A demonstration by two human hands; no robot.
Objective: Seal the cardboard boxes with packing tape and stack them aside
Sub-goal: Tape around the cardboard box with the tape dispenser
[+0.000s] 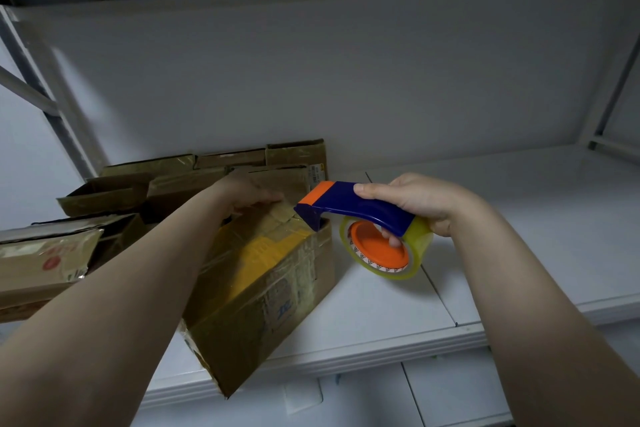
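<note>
Your right hand (419, 203) curls its fingers tight round the dispenser (360, 206). The box (263, 284) sits at 9 o'clock, against its nose. Your left hand (251, 194) presses flat on the box top.

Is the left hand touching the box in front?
Touching. The head view shows the left hand lying flat on top of the front box.
</note>
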